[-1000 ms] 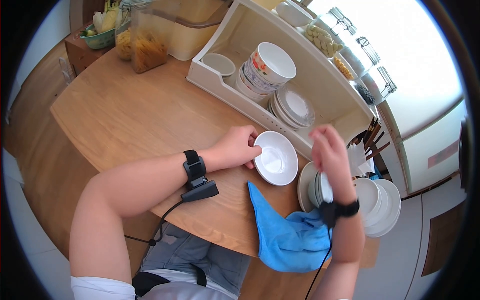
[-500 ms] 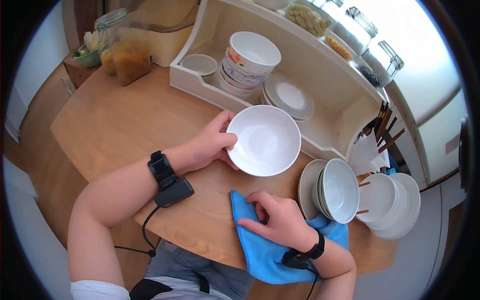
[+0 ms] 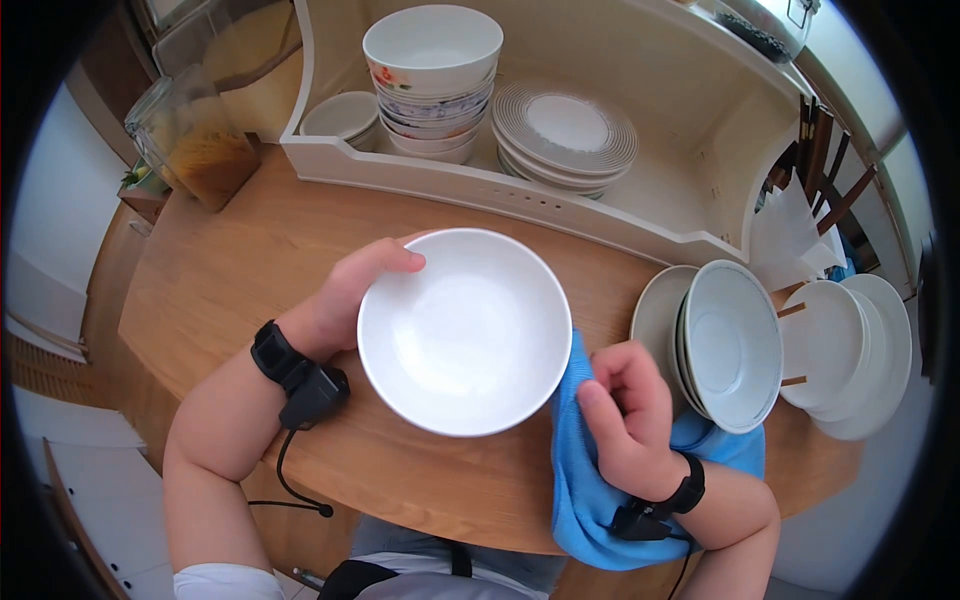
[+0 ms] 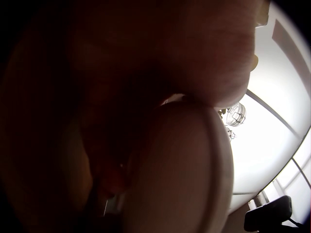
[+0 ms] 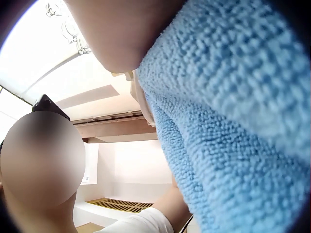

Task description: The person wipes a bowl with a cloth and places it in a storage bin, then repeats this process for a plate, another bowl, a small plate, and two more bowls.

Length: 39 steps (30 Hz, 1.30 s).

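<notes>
"What is held by the left hand [image 3: 345, 295]?"

"A round, glossy white bowl [image 3: 465, 332] is pinched at its rim, with the thumb laid over the inner edge. The hollow is turned toward the head camera, and the bowl is held over the brown wooden table [image 3: 230, 270]."

"And how is the right hand [image 3: 635, 420] placed?"

"It is placed just beside the bowl, fingers curled, and a fold of the soft blue textured cloth [image 3: 580, 510] is gripped. The exact grip cannot be told, since the fingertips are partly hidden."

"What is seen around them?"

"A stack of white bowls with floral patterns [image 3: 430, 100] and a pile of white plates with ringed rims [image 3: 565, 125] are held in the cream open-fronted rack [image 3: 450, 195], beyond the bowl. To the right, pale bowls with thin dark rims [image 3: 735, 345] are nested on their sides, near upright white plates [image 3: 820, 345]."
</notes>
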Available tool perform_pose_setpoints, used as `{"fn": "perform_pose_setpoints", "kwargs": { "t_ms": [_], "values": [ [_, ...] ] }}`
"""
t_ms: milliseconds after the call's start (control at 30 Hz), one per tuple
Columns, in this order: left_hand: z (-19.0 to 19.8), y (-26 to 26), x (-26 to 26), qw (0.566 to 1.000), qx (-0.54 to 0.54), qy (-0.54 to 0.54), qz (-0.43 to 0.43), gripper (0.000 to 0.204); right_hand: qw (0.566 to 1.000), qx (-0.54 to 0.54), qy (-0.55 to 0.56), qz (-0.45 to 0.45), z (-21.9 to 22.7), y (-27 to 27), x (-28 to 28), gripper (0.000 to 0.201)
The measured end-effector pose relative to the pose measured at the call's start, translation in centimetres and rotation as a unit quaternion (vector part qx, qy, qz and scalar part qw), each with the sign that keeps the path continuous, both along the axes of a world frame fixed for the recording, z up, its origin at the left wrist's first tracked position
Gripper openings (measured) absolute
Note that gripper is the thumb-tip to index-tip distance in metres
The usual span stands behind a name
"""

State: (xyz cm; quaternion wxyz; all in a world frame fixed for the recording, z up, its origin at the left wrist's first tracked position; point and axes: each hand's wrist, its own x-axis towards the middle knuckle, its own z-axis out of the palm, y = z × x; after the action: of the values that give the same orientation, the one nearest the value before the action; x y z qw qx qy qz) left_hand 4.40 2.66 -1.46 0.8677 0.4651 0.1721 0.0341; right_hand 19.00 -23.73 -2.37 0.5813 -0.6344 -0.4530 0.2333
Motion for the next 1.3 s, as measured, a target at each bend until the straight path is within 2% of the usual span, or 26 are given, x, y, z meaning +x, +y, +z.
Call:
{"fn": "perform_pose_setpoints", "kwargs": {
  "t_ms": [33, 100, 167, 233, 267, 300, 367, 467, 667, 767, 833, 933, 1067, 1133, 1300],
  "values": [
    [0.4, 0.0, -0.1, 1.000, -0.003, 0.004, -0.002, 0.060, 1.000, -0.003, 0.004, -0.002, -0.2, 0.1, -0.2, 0.011],
    [0.8, 0.0, -0.2, 0.997, 0.019, 0.036, -0.068, 0.063, 0.991, 0.096, 0.086, -0.041, -0.6, 0.3, -0.6, 0.010],
    [0.5, -0.4, -0.1, 0.996, 0.028, 0.041, -0.068, 0.066, 0.987, 0.113, 0.110, -0.042, -0.4, 0.4, -0.1, 0.011],
    [1.1, -1.1, 0.1, 0.992, 0.093, 0.029, -0.076, 0.065, 0.994, -0.007, -0.100, 0.054, 0.7, 0.5, 0.4, 0.015],
    [1.1, -1.1, 0.0, 0.992, 0.095, 0.030, -0.078, 0.065, 0.992, -0.086, -0.023, 0.090, 0.7, 0.5, 0.0, 0.019],
    [1.0, -1.0, -0.1, 0.990, 0.098, 0.036, -0.091, 0.065, 0.989, -0.103, -0.023, 0.100, 0.3, 0.7, -0.1, 0.023],
    [1.0, -1.4, -0.3, 0.989, 0.101, 0.041, -0.103, 0.065, 0.992, -0.085, -0.023, 0.085, 0.6, 0.8, -0.2, 0.028],
    [1.4, -2.2, -0.6, 0.992, 0.086, 0.057, -0.069, 0.065, 0.991, -0.097, -0.023, 0.085, 0.6, 0.9, 0.0, 0.033],
    [1.6, -1.9, -0.4, 0.979, 0.110, 0.063, -0.161, 0.070, 0.988, -0.122, -0.026, 0.090, 0.6, 0.9, -0.2, 0.037],
    [1.2, -1.7, -0.4, 0.961, 0.173, 0.044, -0.210, 0.076, 0.987, -0.124, -0.038, 0.099, 0.8, 0.9, -0.2, 0.039],
    [1.1, -1.7, -0.6, 0.953, 0.180, 0.003, -0.244, 0.061, 0.986, -0.122, -0.040, 0.105, 0.8, 1.0, -0.1, 0.039],
    [1.3, -1.7, -0.7, 0.949, 0.185, 0.005, -0.254, 0.055, 0.986, -0.117, -0.046, 0.112, 0.9, 0.9, -0.1, 0.038],
    [1.4, -2.4, -0.9, 0.950, 0.168, 0.020, -0.263, 0.051, 0.989, -0.095, -0.042, 0.103, 0.6, 1.0, -0.2, 0.036],
    [1.2, -2.1, -0.7, 0.923, 0.219, -0.009, -0.315, 0.051, 0.990, -0.087, -0.039, 0.105, 0.5, 0.9, -0.2, 0.036],
    [0.9, -2.0, -0.7, 0.933, 0.190, -0.014, -0.306, 0.051, 0.990, -0.090, -0.029, 0.104, 0.7, 0.8, 0.0, 0.034]
  ]
}}
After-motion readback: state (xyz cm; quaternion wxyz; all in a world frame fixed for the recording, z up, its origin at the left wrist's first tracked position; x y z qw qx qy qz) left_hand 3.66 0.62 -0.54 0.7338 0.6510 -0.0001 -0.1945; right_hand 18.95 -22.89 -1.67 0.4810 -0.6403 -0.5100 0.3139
